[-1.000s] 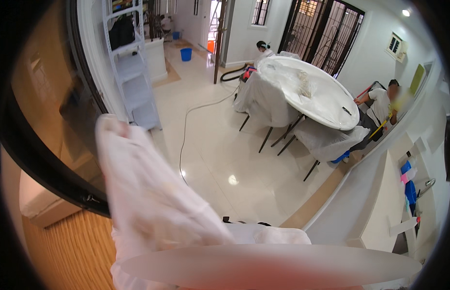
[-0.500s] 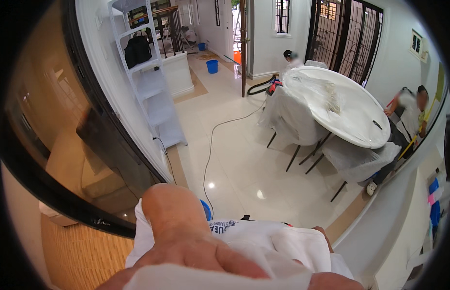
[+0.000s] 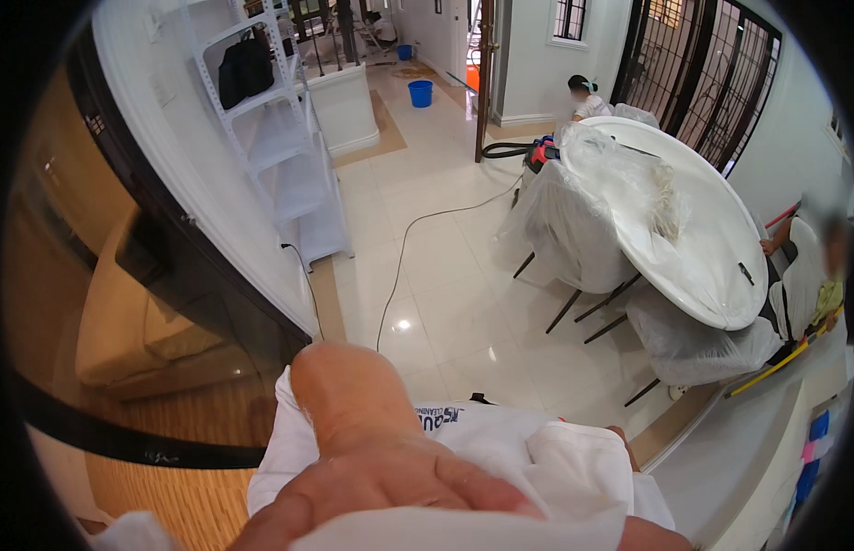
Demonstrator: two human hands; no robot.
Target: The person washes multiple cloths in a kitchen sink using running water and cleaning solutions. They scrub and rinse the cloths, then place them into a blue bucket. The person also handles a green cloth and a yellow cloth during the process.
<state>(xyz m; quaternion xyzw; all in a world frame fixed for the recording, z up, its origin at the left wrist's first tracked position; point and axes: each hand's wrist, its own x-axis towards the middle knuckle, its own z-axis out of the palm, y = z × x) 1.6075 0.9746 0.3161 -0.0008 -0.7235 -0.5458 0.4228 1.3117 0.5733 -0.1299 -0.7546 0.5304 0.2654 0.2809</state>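
Raised close beneath the view, my left hand (image 3: pixel 376 482) shows its palm and thumb base, with the bent forearm (image 3: pixel 349 390) behind it. A pale white cloth (image 3: pixel 473 531) crosses the hand, and the thumb presses along it; the fingertips are hidden. Only a strip of skin from my right hand (image 3: pixel 657 534) shows at the cloth's other end, its fingers out of sight. A white shirt (image 3: pixel 500 422) with dark print covers my torso behind the cloth.
Right of me stand a plastic-covered white oval table (image 3: pixel 712 266) and wrapped chairs (image 3: pixel 574 230). One person (image 3: pixel 799 271) is beside it, another (image 3: pixel 589 96) beyond. A cord (image 3: pixel 404 248) crosses the tiles. Left are a metal shelf (image 3: pixel 298 193) and dark-framed glass (image 3: pixel 170 367); farther off, a blue bucket (image 3: pixel 421 93).
The view has turned slightly, so the table and the people sit farther right. My left hand has shifted slightly right in view, with the cloth still across it.
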